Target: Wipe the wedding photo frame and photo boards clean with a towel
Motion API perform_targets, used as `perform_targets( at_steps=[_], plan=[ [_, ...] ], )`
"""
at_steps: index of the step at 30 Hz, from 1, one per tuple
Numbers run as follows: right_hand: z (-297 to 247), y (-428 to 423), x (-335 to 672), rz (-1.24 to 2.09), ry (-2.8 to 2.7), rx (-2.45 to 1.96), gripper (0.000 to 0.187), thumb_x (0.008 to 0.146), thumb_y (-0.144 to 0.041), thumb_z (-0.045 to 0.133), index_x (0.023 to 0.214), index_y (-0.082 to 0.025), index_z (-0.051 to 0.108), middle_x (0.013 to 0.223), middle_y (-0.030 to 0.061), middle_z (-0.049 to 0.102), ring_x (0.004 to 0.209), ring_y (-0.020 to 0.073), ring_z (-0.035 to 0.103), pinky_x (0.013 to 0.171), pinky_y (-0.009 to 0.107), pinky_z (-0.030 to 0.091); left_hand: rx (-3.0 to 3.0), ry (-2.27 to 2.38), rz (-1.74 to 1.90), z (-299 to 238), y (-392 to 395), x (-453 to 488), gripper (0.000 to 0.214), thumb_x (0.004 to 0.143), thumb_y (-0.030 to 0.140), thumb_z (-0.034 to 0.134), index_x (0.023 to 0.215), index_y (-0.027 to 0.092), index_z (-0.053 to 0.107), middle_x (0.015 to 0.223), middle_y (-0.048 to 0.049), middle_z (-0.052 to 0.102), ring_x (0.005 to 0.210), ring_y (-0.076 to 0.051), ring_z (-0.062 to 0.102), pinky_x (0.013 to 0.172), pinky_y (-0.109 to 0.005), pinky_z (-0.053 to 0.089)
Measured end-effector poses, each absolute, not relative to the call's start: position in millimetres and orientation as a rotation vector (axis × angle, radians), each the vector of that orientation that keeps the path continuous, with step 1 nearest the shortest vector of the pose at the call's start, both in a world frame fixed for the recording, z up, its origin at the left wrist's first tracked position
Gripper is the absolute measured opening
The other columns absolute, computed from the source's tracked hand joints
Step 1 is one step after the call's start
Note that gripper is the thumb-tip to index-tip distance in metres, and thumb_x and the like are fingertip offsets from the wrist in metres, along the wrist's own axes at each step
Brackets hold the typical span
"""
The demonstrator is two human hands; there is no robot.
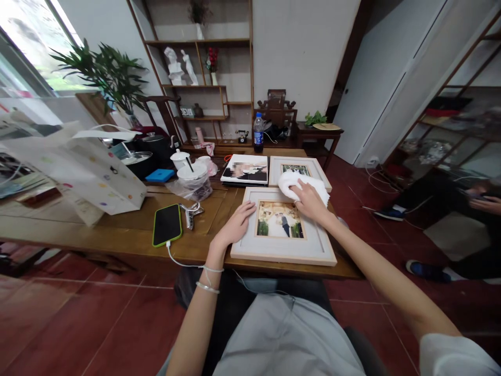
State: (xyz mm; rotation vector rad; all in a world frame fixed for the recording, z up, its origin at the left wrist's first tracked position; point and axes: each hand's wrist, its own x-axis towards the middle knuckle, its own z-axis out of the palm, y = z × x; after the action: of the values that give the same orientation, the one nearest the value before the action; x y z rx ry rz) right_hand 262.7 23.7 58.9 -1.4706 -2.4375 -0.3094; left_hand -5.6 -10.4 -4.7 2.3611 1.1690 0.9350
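A light wooden picture frame (pixel 282 250) with a white mat lies flat on the table in front of me, a photo (pixel 274 219) of two people in its middle. My left hand (pixel 237 223) rests on the frame's left edge, fingers stretched out, with nothing in it. With bent fingers, my right hand (pixel 311 201) presses a bunched white cloth (pixel 288 181) at the frame's far right part. Directly behind, a second picture frame (pixel 319 168) lies partly hidden by the cloth. Left of that is a photo album or printed picture (pixel 256 164) on a dark stack.
On the wooden table (pixel 213 250) to my left lie a charging phone (pixel 167 225), a crumpled silvery piece (pixel 191 213), a plastic-wrapped cup (pixel 192 175), a blue box (pixel 160 175) and a paper bag (pixel 105 177). A dark drink bottle (pixel 258 134) stands behind. Another person's hand (pixel 485 203) shows at right.
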Motion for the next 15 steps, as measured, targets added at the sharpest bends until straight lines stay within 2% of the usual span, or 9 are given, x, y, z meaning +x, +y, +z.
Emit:
perform_targets(
  at_steps=[3,9,12,15],
  plan=[
    [56.0,21.6,255.8,-0.27,-2.528,-1.469,0.05,0.071,-0.006,0.043,0.12,-0.013,0.049,0.127,0.0176,0.05,0.131,0.0319,0.024,0.102,0.05,0.018,2.354,1.181,0.948,-5.0,-10.5,-4.8,0.047,0.082,0.008,0.032,0.126,0.013,0.05,0.138,-0.0107,0.043,0.133,-0.02,0.029,0.112,-0.044,0.023],
    [62.5,-36.6,250.4,-0.093,-2.778,-1.269,0.049,0.069,-0.004,0.042,0.116,-0.013,0.051,0.121,0.0178,0.054,0.127,0.0292,0.034,0.102,0.049,0.021,2.339,1.195,0.967,-5.9,-10.5,-3.3,0.048,0.081,0.007,0.033,0.125,0.013,0.05,0.138,-0.0104,0.043,0.133,-0.02,0.03,0.112,-0.044,0.024],
    [72.6,-82.0,250.6,0.097,-2.835,-1.203,0.053,0.068,-0.004,0.042,0.119,-0.014,0.05,0.126,0.0177,0.051,0.13,0.0276,0.03,0.105,0.048,0.02,2.339,1.201,0.973,-7.1,-10.6,-3.1,0.048,0.081,0.006,0.033,0.125,0.012,0.05,0.138,-0.0113,0.043,0.133,-0.021,0.03,0.112,-0.044,0.023],
    [79.6,-122.0,249.1,0.255,-2.836,-1.198,0.057,0.065,-0.003,0.042,0.12,-0.017,0.049,0.135,0.0165,0.043,0.132,0.0251,0.026,0.105,0.046,0.024,2.342,1.205,0.987,-7.8,-10.5,-2.8,0.049,0.08,0.005,0.033,0.125,0.014,0.051,0.137,-0.0098,0.045,0.133,-0.02,0.03,0.111,-0.045,0.024]
  ],
)
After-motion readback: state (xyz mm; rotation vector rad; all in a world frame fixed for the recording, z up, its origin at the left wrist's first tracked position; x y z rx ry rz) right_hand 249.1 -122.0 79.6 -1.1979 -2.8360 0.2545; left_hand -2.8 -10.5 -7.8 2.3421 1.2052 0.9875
